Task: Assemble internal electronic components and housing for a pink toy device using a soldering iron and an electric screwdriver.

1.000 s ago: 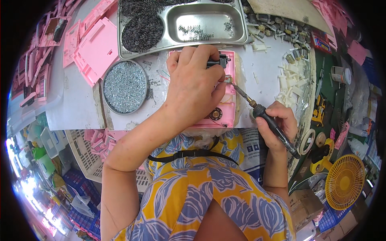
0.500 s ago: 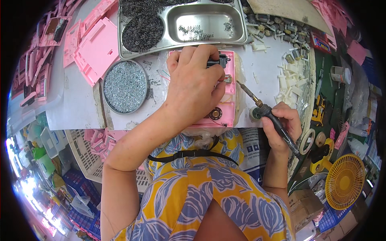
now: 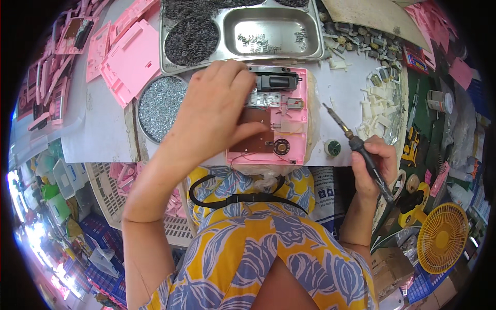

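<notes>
A pink plastic housing (image 3: 295, 145) lies open-side up on the worktable, with a brown circuit board (image 3: 253, 132), a small metal motor (image 3: 294, 104), a round speaker (image 3: 281, 146), a black part (image 3: 279, 81) and thin red wires inside. My left hand (image 3: 217, 106) is over the housing's left side, its thumb stretched out above the board, apart from the bent fingers. Those fingertips are partly hidden, and nothing shows between them and the thumb. My right hand (image 3: 376, 163) grips a soldering iron (image 3: 368, 161) by its dark handle. The iron's tip points up and left, clear of the housing's right edge.
A steel tray (image 3: 227, 58) of dark springs sits at the far side. Left of the housing are a round dish (image 3: 163, 106) of small metal pieces and pink panels (image 3: 130, 64). A solder spool (image 3: 332, 148) and white plastic parts (image 3: 380, 106) lie right. A yellow fan (image 3: 443, 237) is lower right.
My left hand has moved left, off the motor area, and its thumb has spread, uncovering the housing's inside. The soldering iron in my right hand has shifted slightly right, away from the housing.
</notes>
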`<state>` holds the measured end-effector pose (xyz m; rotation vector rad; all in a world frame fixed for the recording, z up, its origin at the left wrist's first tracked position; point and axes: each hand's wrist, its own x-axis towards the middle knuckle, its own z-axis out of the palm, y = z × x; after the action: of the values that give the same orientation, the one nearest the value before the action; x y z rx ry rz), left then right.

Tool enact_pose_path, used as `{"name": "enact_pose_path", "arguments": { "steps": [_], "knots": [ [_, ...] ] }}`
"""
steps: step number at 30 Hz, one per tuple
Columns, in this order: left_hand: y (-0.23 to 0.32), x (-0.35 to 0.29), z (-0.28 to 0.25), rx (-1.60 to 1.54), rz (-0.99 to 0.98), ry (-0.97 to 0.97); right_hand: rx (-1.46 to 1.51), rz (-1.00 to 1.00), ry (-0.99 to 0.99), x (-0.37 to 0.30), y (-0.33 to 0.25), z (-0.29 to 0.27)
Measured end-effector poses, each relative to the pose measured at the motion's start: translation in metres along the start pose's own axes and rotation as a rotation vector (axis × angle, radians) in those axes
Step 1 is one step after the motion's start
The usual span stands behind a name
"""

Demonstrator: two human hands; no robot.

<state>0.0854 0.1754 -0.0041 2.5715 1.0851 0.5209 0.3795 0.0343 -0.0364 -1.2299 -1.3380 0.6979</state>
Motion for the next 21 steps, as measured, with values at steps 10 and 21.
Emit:
{"name": "enact_pose_path", "arguments": {
  "steps": [10, 21],
  "knots": [
    [-0.021, -0.009, -0.010, 0.104, 0.079, -0.073, -0.048, -0.110, -0.016, 0.019, -0.007, 0.004],
    [-0.019, -0.003, -0.010, -0.483, -0.069, -0.076, 0.044, 0.081, 0.170, 0.019, -0.013, 0.017]
  ]
}}
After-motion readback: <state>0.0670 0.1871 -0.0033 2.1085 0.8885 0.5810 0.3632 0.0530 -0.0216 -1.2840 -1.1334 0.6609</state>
